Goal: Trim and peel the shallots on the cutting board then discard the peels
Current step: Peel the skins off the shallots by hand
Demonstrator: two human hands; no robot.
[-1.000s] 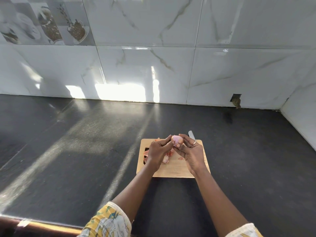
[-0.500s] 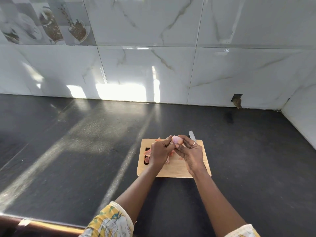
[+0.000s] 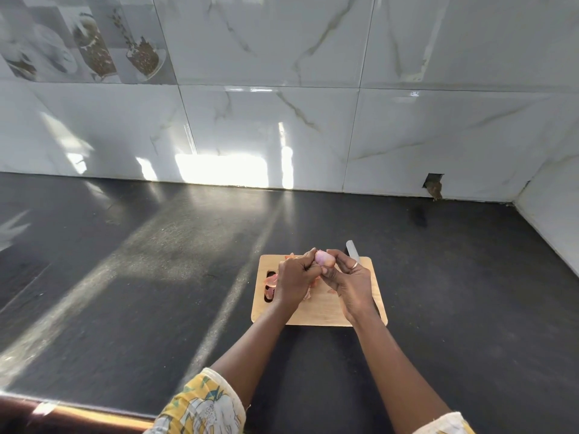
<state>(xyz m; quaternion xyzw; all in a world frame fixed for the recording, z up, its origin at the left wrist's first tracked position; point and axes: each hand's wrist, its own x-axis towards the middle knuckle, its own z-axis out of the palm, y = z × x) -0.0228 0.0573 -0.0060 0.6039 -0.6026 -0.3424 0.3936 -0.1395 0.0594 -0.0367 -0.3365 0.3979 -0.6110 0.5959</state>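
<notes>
1. Small pink rounded shallot [image 3: 325,257], held just above the pale wooden cutting board [image 3: 322,311], sits at both hands' fingertips.
2. Right hand [image 3: 349,280] curls round it; left hand [image 3: 296,281] pinches its left end.
3. Pink papery peels [image 3: 271,281] lie on the board beside the left hand.

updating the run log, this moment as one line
stage: peeling | left hand: pinches shallot | right hand: holds shallot | knife: right side of cutting board | peels: on board, not discarded
</notes>
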